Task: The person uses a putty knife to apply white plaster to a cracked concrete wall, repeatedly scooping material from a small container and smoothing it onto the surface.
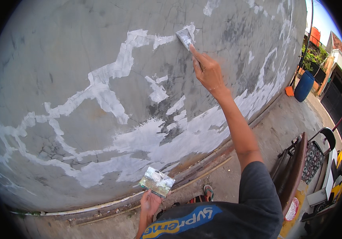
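Observation:
My right hand (210, 75) is raised at arm's length, its fingers closed round the handle of a putty knife (184, 38). The knife's wide, smeared blade lies against the grey wall (59, 47), at the upper right end of a patch of white filler (119, 65). Lower down, close to my body, my left hand (150, 203) grips a small rectangular plate (157, 182) by its near edge. White filler and greenish-brown stains coat the plate. Branching white strips follow cracks across the wall, and a broad white band covers its lower part.
A thin pipe (95, 208) runs along the wall's foot. To the right stand a brown bench-like piece (298, 175), a patterned cushion (311, 162) and a white-and-red bowl (292, 209). Farther off are a blue barrel (304, 86) and an orange object (289, 91). My sandalled foot (208, 192) shows below.

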The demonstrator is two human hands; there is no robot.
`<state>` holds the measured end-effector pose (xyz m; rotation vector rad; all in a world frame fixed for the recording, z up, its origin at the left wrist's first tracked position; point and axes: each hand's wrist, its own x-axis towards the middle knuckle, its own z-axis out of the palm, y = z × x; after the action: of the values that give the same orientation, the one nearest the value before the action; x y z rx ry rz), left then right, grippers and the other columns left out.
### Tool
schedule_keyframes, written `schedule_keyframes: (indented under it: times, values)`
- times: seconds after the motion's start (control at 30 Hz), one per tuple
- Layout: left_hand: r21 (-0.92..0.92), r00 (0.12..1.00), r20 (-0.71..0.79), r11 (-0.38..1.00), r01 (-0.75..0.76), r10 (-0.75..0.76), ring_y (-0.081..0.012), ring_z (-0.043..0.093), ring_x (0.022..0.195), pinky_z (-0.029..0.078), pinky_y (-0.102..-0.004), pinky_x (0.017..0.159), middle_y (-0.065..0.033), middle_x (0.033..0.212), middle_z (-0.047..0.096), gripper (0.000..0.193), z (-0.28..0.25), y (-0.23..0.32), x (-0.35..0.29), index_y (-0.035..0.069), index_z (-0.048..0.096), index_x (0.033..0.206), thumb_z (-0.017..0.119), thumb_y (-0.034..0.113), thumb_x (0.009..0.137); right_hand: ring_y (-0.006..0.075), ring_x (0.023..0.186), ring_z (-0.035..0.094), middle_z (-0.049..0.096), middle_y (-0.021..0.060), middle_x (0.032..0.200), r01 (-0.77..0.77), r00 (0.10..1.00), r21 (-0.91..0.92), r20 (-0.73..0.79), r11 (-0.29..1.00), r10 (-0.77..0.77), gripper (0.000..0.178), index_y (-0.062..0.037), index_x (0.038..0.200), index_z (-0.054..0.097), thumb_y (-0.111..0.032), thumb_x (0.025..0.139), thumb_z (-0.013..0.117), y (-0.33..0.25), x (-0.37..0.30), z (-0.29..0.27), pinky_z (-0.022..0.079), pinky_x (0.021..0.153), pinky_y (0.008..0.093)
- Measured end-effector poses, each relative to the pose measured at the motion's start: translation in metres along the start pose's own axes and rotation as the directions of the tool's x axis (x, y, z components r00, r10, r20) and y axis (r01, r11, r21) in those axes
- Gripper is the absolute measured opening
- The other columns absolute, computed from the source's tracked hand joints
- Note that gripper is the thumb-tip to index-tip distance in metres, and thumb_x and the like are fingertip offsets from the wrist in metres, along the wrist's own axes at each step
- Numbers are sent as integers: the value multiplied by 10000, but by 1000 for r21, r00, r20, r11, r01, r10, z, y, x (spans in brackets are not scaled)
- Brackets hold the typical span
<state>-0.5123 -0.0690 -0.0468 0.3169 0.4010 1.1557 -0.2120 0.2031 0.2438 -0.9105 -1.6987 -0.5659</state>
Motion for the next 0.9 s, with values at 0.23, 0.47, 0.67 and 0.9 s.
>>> schedule_keyframes:
  times: [0.23,0.47,0.67,0.9]
  values:
    - [41,999,-39,999,15,-13,-369,337,1398,263,-672,1097,-150,1508,365,691,-4,-2,2,80,284,1481,551,301,884,319,618,547,600,159,750,-68,981,-39,178,997,74,431,-126,1320,593,-44,897,605,-7,-25,-27,461,605,388]
    - [6,999,2,999,42,-42,-355,364,1385,269,-644,1111,-142,1502,381,658,12,-7,3,64,291,1477,537,272,904,331,572,548,583,207,682,-60,964,-155,248,986,97,357,-106,1268,631,-102,916,573,-47,45,-64,438,593,408]
    - [-16,999,27,999,45,-45,-353,367,1387,267,-630,1122,-139,1506,382,651,13,-8,9,54,280,1483,516,255,911,307,531,431,468,191,595,-66,945,-150,308,986,110,345,-98,1250,643,-111,914,565,-30,18,-56,401,557,392]
    - [1,999,-4,999,38,-38,-374,360,1387,267,-651,1112,-153,1511,370,663,11,-5,11,46,273,1484,520,253,904,237,539,379,444,149,600,-141,989,5,-35,990,141,365,-98,1283,623,-80,921,588,-6,9,-57,394,551,319]
